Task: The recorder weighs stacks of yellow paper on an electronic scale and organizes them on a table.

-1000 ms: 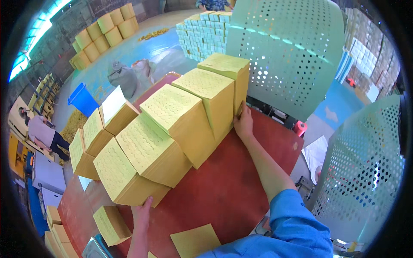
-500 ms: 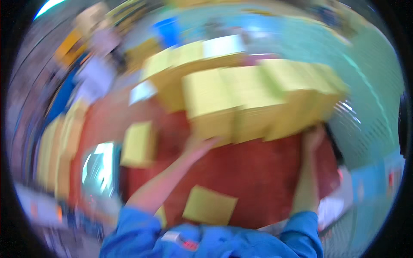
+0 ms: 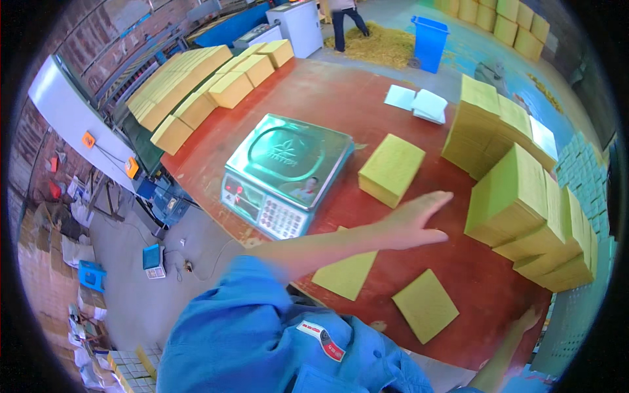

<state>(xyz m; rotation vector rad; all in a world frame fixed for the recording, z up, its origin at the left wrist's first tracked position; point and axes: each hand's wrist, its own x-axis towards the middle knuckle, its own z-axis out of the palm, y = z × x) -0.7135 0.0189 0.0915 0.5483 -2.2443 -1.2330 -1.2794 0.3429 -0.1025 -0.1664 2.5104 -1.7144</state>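
Note:
My left hand reaches out over the red table, fingers stretched and thumb apart, holding nothing. Just beyond it sits a single block of yellow paper sheets. To its right stands a row of yellow paper stacks, apart from the fingers. My right hand is low at the table's right edge, near the closest end of that row. Its fingers look extended, though small and slightly blurred, and no object shows in it. Two flat yellow sheets or thin pads, one on the left and one on the right, lie near my body.
A digital weighing scale with a shiny plate stands left on the red table. More yellow blocks line the far left edge. White pads lie toward the back. A blue bin and a person are beyond.
The view has swung left, bringing the scale to the middle and the paper row to the right. My left hand has come away from the row's near side; my right hand is now lower, apart from the stacks.

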